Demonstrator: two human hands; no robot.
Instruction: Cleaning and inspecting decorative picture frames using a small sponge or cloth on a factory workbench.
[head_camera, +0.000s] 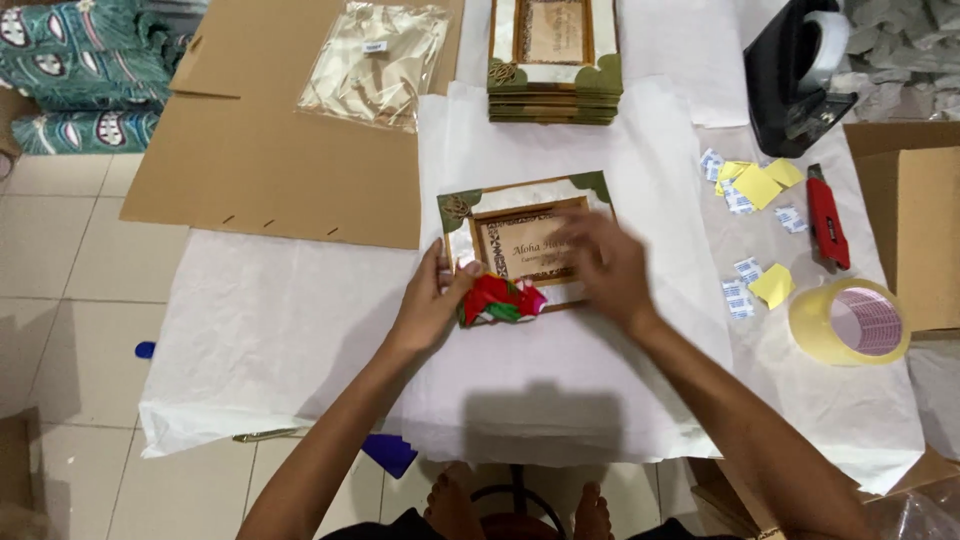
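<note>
Frame (527, 240) lies flat on white paper (300, 330), long axis across me; my left hand (432, 305) pinches a red bow (500, 300) at the frame's lower edge, my right hand (608, 270), blurred, seems spread open upon it.

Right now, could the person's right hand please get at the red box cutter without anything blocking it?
Probably yes: the right hand rests on the framed plaque, and only flat paper slips lie between it and the red box cutter.
</note>
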